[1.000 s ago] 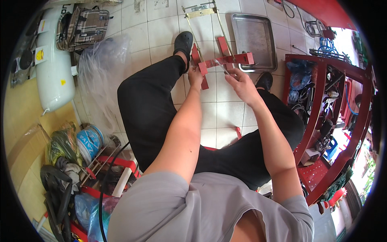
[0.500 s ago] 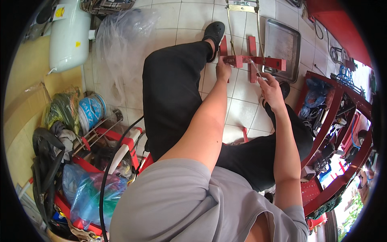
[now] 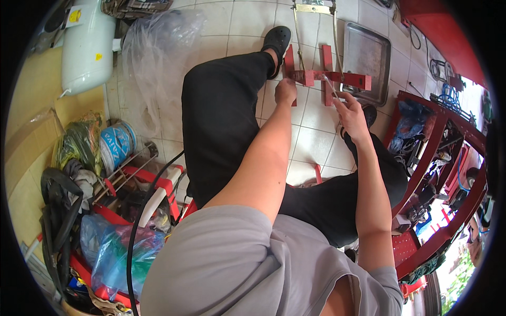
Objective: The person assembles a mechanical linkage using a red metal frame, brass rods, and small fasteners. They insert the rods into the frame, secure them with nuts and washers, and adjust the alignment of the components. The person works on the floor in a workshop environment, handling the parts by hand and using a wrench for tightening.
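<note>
A red stand (image 3: 356, 81), with a crossbar over two red legs, stands on the tiled floor in front of me. My left hand (image 3: 286, 91) is closed beside the crossbar's left end, over the left leg. What its fingers hold, if anything, is hidden and slightly blurred. My right hand (image 3: 350, 113) grips a thin, light-coloured stick-like tool (image 3: 330, 86). The tool's far tip reaches the middle of the crossbar; its exact kind is too small to make out. A brass-coloured metal frame (image 3: 313, 9) with long thin rods rises behind the stand.
A shallow metal tray (image 3: 390, 63) lies right of the stand. At right is a dark red rack (image 3: 428, 158) with tools and cables. On the left are a white tank (image 3: 89, 47), clear plastic sheeting (image 3: 161, 58), a blue-and-white bucket (image 3: 117, 145) and a black hose (image 3: 138, 226).
My left hand has shifted slightly left along the crossbar's end. The right hand keeps the thin tool at the middle of the bar. The whole view has moved a little.
</note>
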`<state>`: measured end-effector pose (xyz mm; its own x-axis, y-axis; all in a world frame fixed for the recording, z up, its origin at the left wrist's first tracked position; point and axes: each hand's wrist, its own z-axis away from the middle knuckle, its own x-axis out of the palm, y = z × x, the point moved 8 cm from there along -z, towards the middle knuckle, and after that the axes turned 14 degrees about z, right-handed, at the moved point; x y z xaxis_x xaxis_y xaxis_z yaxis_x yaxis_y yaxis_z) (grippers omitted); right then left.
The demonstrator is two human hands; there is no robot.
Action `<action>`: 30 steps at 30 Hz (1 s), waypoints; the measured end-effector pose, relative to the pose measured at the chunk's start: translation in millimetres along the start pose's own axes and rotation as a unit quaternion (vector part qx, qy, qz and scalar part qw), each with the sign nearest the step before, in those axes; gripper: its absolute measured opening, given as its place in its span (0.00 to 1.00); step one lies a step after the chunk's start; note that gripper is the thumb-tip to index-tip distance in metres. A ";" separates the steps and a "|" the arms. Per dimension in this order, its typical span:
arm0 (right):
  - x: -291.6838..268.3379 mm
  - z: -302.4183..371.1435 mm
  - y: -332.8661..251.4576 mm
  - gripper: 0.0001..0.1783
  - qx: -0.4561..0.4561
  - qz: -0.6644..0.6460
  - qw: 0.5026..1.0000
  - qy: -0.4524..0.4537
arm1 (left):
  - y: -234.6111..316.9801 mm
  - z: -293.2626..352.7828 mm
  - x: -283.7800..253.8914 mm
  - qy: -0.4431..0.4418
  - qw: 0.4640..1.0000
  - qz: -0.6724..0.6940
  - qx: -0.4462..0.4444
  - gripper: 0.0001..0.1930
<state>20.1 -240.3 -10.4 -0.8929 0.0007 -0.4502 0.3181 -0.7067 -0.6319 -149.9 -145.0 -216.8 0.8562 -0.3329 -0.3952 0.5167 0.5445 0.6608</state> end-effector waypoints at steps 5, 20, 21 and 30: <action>4.5 -1.4 -1.5 0.20 0.005 0.032 0.999 -0.005 | 2.7 -10.0 -4.9 0.004 0.983 0.128 0.133 0.13; -2.2 1.5 2.5 0.21 -0.013 0.005 1.000 0.020 | 9.7 -16.7 -0.8 -0.013 0.989 0.142 0.048 0.12; -2.2 4.0 -2.7 0.21 -0.017 0.017 0.999 0.023 | 7.7 -17.9 -3.3 -0.003 0.992 0.121 0.046 0.12; -4.6 -6.2 -5.8 0.19 -0.060 0.025 0.996 0.061 | -40.9 -69.1 -2.8 -0.045 0.986 0.141 0.080 0.07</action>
<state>24.4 -231.9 -8.5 -0.8322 0.0575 -0.5516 0.4037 -0.6191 -0.6736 -173.1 -113.1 -286.8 0.9578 -0.2574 -0.1280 0.2452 0.4992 0.8311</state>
